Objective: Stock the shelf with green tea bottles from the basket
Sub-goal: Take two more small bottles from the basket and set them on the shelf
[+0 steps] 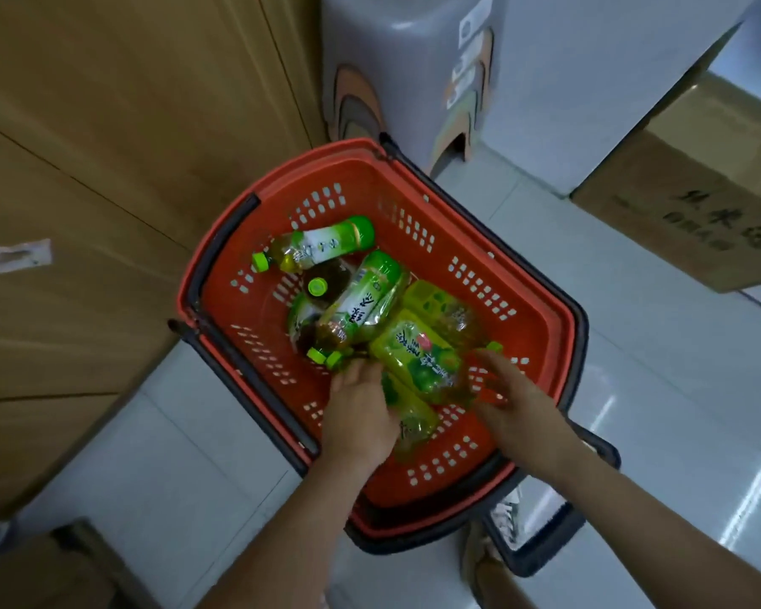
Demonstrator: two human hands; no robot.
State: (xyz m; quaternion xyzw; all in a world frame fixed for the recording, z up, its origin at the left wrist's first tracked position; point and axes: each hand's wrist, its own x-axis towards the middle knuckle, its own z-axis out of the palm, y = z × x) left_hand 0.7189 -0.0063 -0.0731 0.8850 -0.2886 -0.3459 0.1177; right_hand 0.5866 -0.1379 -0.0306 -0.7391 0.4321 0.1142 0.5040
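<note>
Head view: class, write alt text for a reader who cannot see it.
A left hand and a right hand reach into a red basket on a pale tiled floor, among a loose pile of green tea bottles; blur hides whether either grips one. Cardboard boxes stand nearby.

Probably a shop stockroom: shopping basket (361,150), cartons (699,204).

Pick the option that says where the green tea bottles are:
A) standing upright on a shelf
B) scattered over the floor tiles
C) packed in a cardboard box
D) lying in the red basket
D: the green tea bottles lie on their sides, piled inside the red basket, and the left hand and right hand both reach in among them.
</note>
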